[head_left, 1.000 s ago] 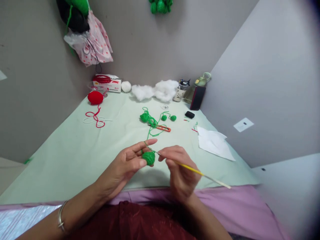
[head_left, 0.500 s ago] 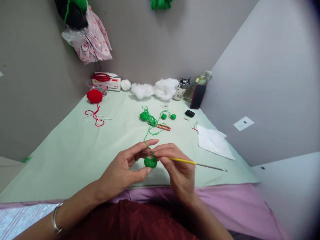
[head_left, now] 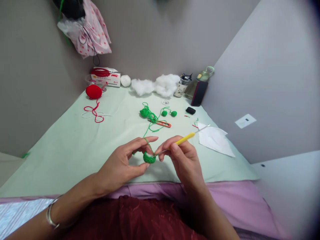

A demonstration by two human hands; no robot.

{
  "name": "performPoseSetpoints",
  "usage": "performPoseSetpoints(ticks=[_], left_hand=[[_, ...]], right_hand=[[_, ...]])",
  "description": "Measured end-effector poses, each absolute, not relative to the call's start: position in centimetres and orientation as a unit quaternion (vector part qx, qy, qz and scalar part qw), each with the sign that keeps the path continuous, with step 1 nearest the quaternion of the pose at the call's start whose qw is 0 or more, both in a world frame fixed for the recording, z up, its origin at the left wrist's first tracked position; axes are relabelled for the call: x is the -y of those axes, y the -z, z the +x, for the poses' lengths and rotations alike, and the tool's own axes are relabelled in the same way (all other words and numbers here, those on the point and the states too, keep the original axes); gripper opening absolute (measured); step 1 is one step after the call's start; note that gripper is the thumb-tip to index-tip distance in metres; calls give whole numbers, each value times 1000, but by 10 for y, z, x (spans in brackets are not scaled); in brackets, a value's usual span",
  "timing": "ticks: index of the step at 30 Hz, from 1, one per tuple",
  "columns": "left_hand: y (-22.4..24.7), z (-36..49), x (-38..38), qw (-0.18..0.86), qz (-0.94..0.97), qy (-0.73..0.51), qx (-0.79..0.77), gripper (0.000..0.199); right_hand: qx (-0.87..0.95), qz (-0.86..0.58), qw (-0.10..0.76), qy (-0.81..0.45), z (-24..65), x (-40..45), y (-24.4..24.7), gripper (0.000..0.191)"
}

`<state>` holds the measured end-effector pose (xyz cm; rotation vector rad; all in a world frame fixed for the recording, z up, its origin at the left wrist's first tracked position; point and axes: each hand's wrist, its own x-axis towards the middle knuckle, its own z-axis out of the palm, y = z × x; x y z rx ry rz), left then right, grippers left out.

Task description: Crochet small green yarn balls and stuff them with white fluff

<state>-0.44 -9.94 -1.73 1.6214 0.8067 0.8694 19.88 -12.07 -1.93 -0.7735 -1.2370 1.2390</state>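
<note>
Between thumb and fingers my left hand (head_left: 125, 160) pinches a small green crochet piece (head_left: 149, 158), with white showing in its opening. Green yarn (head_left: 147, 142) runs over the left index finger, which is stretched out, and leads back to a tangle on the table. My right hand (head_left: 186, 158) is closed round the yellow handle of a double-ended crochet hook (head_left: 185, 138). The hook's near metal end touches the right edge of the green piece; its other end points up and to the right.
Ahead lie a green yarn ball (head_left: 144, 113), two small green balls and an orange cutter (head_left: 163, 124). A red yarn ball (head_left: 93, 91) sits at the left. White stuffing (head_left: 167, 85), a cup of pens (head_left: 181, 87) and a phone (head_left: 200, 94) stand behind; white paper (head_left: 215, 140) lies right.
My right hand has turned, so the hook's far end now points up instead of slightly down. The hand has moved a little right; the left hand keeps its hold.
</note>
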Motion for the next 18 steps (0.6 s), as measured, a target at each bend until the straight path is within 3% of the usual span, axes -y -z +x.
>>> performPoseSetpoints(ticks=[7, 12, 15, 18], left_hand=[[17, -4, 97, 534, 688, -350, -345, 60], [19, -5, 97, 567, 651, -365, -349, 58], [21, -3, 99, 615, 587, -384, -360, 58], [23, 2, 104, 653, 526, -408, -360, 61]], right_hand=[[653, -379, 523, -395, 206, 130, 5, 20], [752, -322, 503, -281, 205, 128, 9, 20], [795, -299, 511, -134, 201, 129, 20, 26], [823, -326, 461, 56, 197, 135, 26, 35]])
